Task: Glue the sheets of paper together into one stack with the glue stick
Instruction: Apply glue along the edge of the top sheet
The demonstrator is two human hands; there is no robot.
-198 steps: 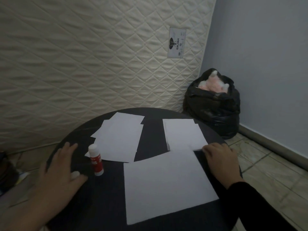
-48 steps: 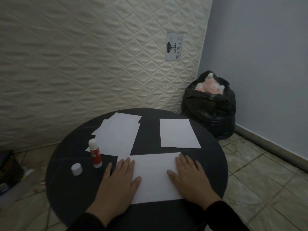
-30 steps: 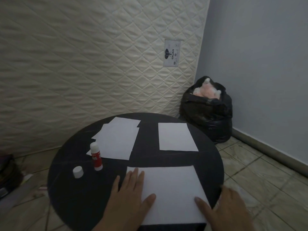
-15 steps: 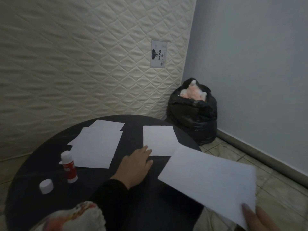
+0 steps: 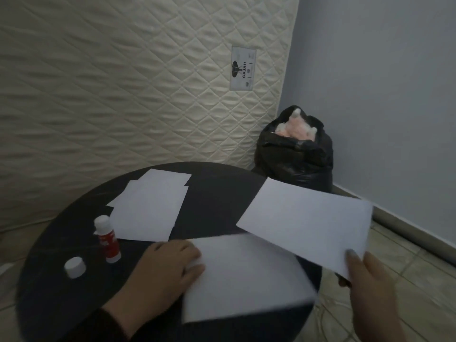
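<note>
The right hand (image 5: 367,280) pinches a sheet of paper (image 5: 306,223) by its near corner and holds it up over the right edge of the round black table (image 5: 214,193). The left hand (image 5: 165,265) lies on the table with its fingers at the blurred edge of a second sheet (image 5: 244,275); its grip cannot be told. A loose pile of paper (image 5: 150,208) lies farther back, the open glue stick (image 5: 107,239) upright just beside it, its cap (image 5: 74,267) nearby. A black bag (image 5: 296,156) sits behind, against a mattress (image 5: 123,82).
</note>
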